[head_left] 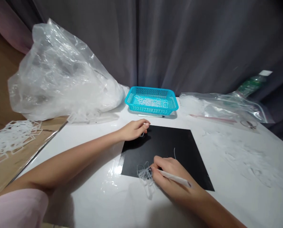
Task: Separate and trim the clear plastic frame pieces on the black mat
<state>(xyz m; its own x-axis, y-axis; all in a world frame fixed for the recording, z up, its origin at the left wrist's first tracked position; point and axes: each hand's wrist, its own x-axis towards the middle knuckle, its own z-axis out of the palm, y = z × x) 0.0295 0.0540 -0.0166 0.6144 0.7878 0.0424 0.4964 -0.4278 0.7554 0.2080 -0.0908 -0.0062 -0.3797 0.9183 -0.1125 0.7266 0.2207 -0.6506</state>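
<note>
The right hand [171, 166] clamps a white stick [175, 178] (tip hidden); the left hand's [133, 129] grasp I cannot tell.

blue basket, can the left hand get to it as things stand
Probably yes: the left hand is just on the near side of the blue basket, with no barrier showing across the white tabletop between them.

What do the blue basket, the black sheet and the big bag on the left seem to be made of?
Blue basket: probably moulded plastic, slightly glossy, given its even colour and regular perforations.
Black sheet: perhaps plastic or rubber, flat with a low sheen; the look leaves it open.
Big bag: likely thin, shiny plastic film, judging by its crinkles and highlights.
</note>
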